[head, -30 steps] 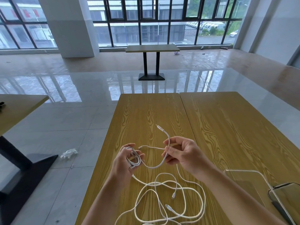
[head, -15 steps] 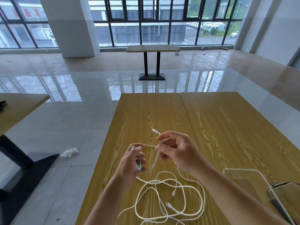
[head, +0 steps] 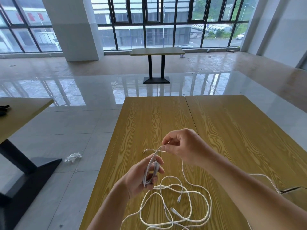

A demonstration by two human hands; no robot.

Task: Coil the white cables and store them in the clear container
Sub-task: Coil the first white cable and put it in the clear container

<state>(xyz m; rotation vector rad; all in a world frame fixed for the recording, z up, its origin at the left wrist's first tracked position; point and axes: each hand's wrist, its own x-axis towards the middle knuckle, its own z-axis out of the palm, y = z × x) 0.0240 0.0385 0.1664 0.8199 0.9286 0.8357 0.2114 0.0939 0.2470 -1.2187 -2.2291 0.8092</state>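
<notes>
My left hand (head: 144, 175) grips a small coil of white cable (head: 150, 171) above the wooden table (head: 156, 117). Just beyond it my right hand (head: 181, 146) pinches the free end of that cable, whose plug sticks out to the left. More loose white cables (head: 184, 205) lie tangled on the table near its front edge, with two plugs showing in the middle of the loops. The clear container (head: 269, 180) stands at the right, mostly hidden behind my right forearm.
A second wooden table (head: 240, 127) joins the first on the right. Another table (head: 21, 113) with a black base stands at the left. A crumpled white thing (head: 73, 158) lies on the tiled floor. A far table (head: 157, 51) stands by the windows.
My right hand has swung the cable end over the coil and to the left. The coil in my left hand has grown and now stands edge-on.
</notes>
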